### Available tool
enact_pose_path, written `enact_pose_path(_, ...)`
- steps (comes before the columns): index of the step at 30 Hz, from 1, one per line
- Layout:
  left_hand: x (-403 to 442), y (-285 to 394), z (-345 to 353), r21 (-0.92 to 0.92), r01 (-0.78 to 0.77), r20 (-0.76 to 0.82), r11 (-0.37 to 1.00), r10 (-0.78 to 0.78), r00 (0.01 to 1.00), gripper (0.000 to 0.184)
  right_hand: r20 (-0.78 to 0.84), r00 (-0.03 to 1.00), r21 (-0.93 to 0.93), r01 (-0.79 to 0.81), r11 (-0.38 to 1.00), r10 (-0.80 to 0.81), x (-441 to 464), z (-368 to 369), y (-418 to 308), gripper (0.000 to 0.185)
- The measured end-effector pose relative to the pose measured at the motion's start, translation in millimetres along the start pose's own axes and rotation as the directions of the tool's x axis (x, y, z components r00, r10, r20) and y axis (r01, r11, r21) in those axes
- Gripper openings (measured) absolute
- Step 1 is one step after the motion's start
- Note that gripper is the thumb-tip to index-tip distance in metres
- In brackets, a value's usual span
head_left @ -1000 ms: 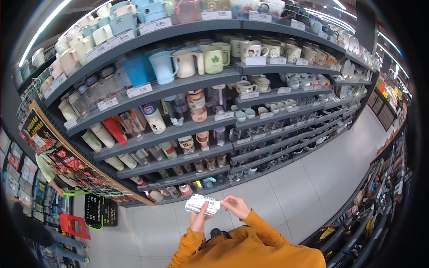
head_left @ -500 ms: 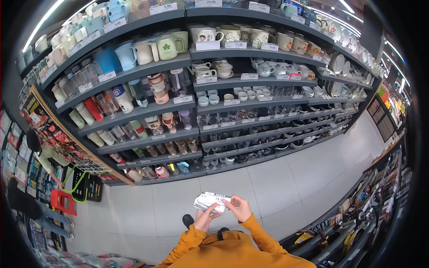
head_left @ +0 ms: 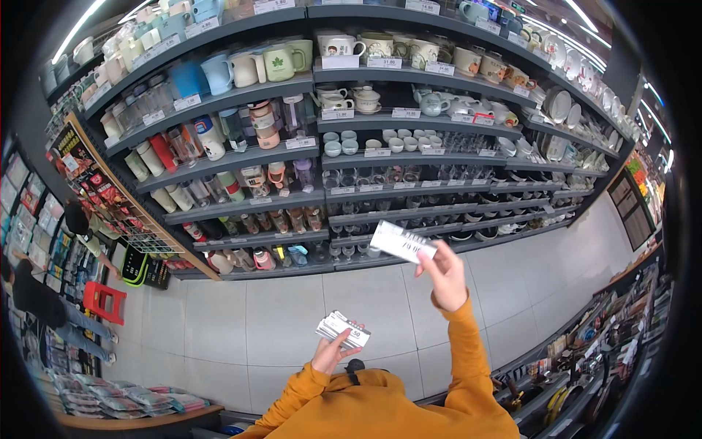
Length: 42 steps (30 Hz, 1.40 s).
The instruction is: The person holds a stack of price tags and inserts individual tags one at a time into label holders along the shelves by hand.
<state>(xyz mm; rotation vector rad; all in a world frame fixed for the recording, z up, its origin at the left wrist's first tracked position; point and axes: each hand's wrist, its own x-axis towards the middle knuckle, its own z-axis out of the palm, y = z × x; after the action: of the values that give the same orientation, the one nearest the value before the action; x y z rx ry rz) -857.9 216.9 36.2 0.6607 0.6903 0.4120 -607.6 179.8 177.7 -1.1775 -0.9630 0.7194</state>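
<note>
A single white price tag (head_left: 398,241) with a large printed number is pinched by its right end in my right hand (head_left: 446,272), raised in front of the lower shelves. My left hand (head_left: 330,354) grips a fanned stack of price tags (head_left: 342,331) low over the floor, thumb across the top one. The shelf rack (head_left: 409,249) faces me, apart from both hands. Behind the raised tag are rows of glasses (head_left: 358,251) on its lower levels.
Mugs (head_left: 281,61), bowls (head_left: 333,148), bottles (head_left: 208,139) and plates (head_left: 560,106) fill the shelves. At left are two people, a red stool (head_left: 104,302) and a green-handled black basket (head_left: 139,269). Another shelf (head_left: 585,351) stands at right; packaged goods (head_left: 124,399) lie lower left.
My right hand has moved up and away from the stack, carrying one tag. My left hand keeps the others low. The view has shifted slightly, and a person at left has moved.
</note>
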Motion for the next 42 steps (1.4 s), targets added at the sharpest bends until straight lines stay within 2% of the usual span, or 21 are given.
enact_pose_path(2, -5.0, -1.9, 4.0, -0.002, 0.007, -0.002, 1.0, -0.007, 1.0, 0.039, -0.005, 0.996, 0.049, 0.085, 0.995, -0.085, 9.3, 5.0, -24.3, 0.018)
enact_pose_path(8, -16.4, -3.7, 7.3, -0.001, 0.002, -0.02, 1.0, -0.002, 1.0, 0.038, 0.047, 0.98, 0.052, 0.189, 0.981, -0.191, 25.5, 23.9, -66.4, 0.025)
enact_pose_path(22, -21.8, -7.0, -6.0, -0.053, -0.026, -0.068, 0.998, 0.022, 0.997, 0.039, 0.174, 0.972, 0.04, 0.151, 0.988, -0.156, 34.0, 37.0, -81.2, 0.026)
enact_pose_path(42, -16.9, -14.5, -4.5, -0.052, -0.032, -0.054, 0.998, 0.029, 0.998, 0.036, 0.226, 0.967, 0.027, 0.114, 0.993, -0.117, 40.6, 33.6, -65.0, 0.026)
